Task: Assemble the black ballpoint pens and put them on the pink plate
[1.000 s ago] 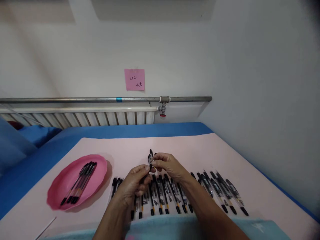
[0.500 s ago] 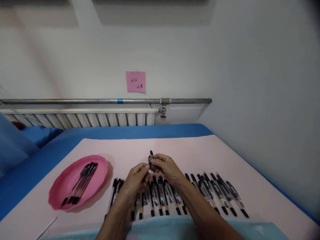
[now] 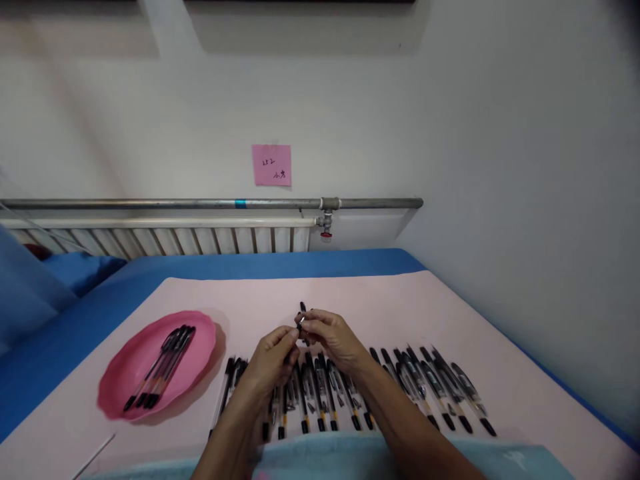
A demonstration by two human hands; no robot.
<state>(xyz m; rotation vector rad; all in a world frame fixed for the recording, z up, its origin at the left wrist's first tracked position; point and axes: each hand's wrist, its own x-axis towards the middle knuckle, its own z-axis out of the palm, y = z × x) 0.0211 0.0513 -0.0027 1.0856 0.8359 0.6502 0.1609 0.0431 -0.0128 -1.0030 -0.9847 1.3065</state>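
Observation:
My left hand [image 3: 276, 355] and my right hand [image 3: 334, 335] meet above the middle of the table, thumbs and fingers pinched together. Between the fingertips is a small black pen part [image 3: 300, 325] with a shiny glint; fingers cover most of it. A black tip [image 3: 303, 307] shows just beyond my right fingers, and I cannot tell whether it is held or lies on the table. Below and between my forearms lies a row of pens [image 3: 320, 393], clear-barrelled with black ends and small metallic tips beside them. More pens [image 3: 435, 387] lie to the right.
On the left, a pink scalloped dish [image 3: 107, 387] holds several assembled-looking pens [image 3: 163, 367]. A thin white stick [image 3: 93, 455] lies near the front left. Pink sheeting [image 3: 240, 303] covers the blue table [image 3: 280, 265]. A radiator [image 3: 220, 239] and pipe stand against the wall behind.
My right fingers have shifted slightly on the small part, and a bright glint now shows there. My left hand stays almost in place; the pens and dish have not moved.

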